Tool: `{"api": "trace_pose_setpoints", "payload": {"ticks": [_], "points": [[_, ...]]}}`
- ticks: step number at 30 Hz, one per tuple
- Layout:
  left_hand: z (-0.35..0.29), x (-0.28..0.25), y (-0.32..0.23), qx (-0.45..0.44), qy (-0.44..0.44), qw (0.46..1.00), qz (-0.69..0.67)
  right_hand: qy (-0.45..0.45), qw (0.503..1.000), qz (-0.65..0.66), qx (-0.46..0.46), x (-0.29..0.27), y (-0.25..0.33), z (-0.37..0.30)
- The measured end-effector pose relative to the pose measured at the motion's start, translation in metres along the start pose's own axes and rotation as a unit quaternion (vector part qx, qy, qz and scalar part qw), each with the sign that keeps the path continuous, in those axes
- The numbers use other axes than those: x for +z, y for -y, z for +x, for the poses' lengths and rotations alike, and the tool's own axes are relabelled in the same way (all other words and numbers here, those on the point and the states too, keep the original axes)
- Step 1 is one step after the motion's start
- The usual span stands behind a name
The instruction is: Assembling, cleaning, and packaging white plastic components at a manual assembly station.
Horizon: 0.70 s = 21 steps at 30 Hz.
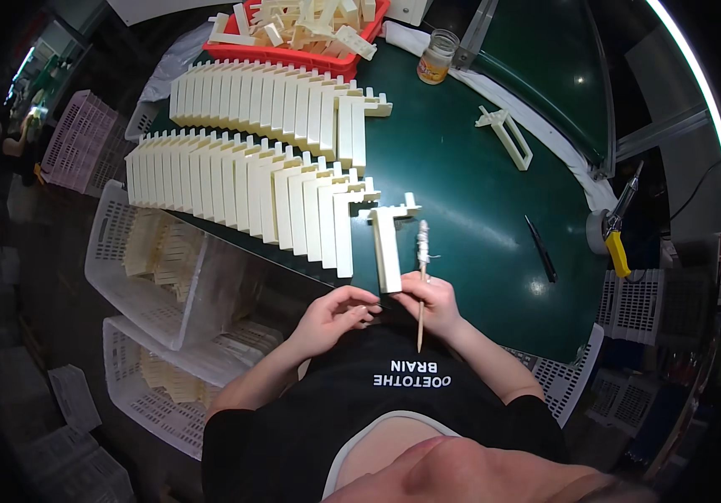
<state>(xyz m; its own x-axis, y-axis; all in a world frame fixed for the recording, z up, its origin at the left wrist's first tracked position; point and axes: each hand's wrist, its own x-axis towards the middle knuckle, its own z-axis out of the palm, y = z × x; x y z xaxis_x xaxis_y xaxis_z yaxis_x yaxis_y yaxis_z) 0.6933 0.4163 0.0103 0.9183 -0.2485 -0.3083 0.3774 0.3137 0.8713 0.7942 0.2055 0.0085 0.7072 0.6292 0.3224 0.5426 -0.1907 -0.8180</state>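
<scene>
In my right hand [429,303] is a thin wooden stick [421,323] with white, lumpy wrapping [423,243] round its far end. The fingertips of that hand also meet the near end of a cream plastic part [386,251], a long narrow piece with a stepped crosspiece at its far end. My left hand [337,318] is just left of that end, fingers loosely curled and apart, with nothing visible in them. Two curved rows of similar cream parts, a nearer row [243,189] and a farther row [260,101], stand to the left.
A red basket [293,57] heaped with cream parts stands at the back, near a glass jar [437,57]. On the green table [469,184] lie a single cream frame [507,138] and a black pen-like tool [540,249]. A yellow-handled tool [618,243] is at the right edge; white crates [184,293] are lower left.
</scene>
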Motion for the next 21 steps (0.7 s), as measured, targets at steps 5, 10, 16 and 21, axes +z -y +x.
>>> {"api": "trace_pose_setpoints", "payload": {"ticks": [5, 10, 16, 21], "points": [[-0.026, -0.013, 0.020, 0.205, -0.231, 0.941, 0.139, 0.036, 0.999, 0.008, -0.033, 0.034, -0.003, 0.019], [-0.021, -0.004, 0.018, 0.211, -0.214, 0.945, 0.128, 0.015, 0.999, -0.016, -0.036, 0.040, 0.001, 0.022], [-0.011, 0.002, 0.022, 0.202, -0.185, 0.955, 0.116, 0.002, 1.000, -0.002, -0.011, 0.045, -0.006, 0.025], [-0.010, 0.001, 0.031, 0.258, -0.274, 0.913, 0.160, 0.014, 1.000, -0.011, 0.005, 0.041, -0.008, 0.019]]}}
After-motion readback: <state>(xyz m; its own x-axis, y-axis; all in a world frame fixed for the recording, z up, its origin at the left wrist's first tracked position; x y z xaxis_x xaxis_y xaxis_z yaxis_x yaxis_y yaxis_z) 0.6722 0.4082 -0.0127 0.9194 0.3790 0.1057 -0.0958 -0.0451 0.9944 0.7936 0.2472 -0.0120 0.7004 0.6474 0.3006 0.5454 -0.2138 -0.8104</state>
